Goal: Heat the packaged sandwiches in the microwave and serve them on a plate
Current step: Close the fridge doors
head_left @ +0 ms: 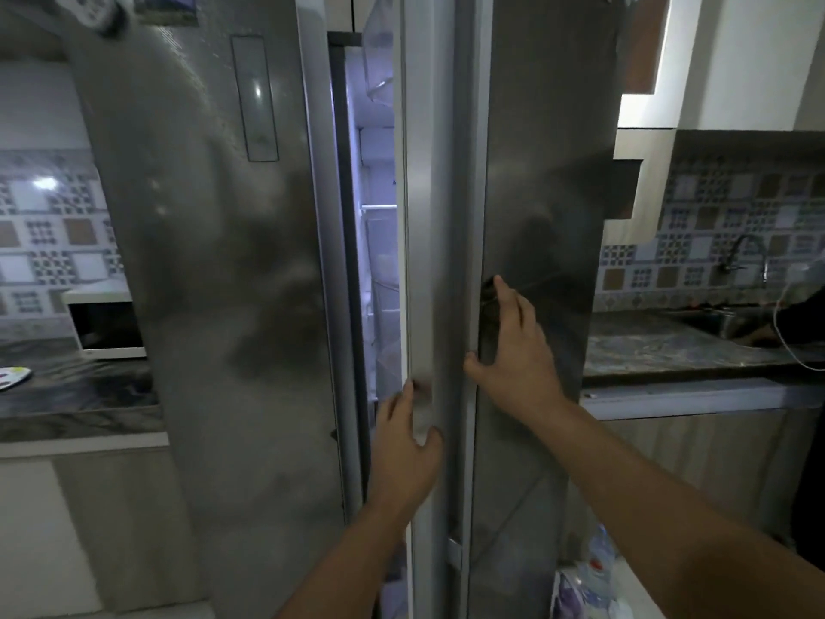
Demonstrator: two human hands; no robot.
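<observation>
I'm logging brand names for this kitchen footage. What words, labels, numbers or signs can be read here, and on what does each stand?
None can be read.
Pale vertical control panel on the steel fridge's left door: blurred, no legible characters.
Magnets or stickers at that door's top: cut off and blurred.
Colourful flat item on the dark marble counter: print too small.
White microwave: no marking visible.

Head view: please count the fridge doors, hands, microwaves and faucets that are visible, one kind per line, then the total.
Fridge doors: 2, left door, right door
Hands: 2, left hand, right hand
Microwave: 1
Faucet: 1
Total: 6
</observation>
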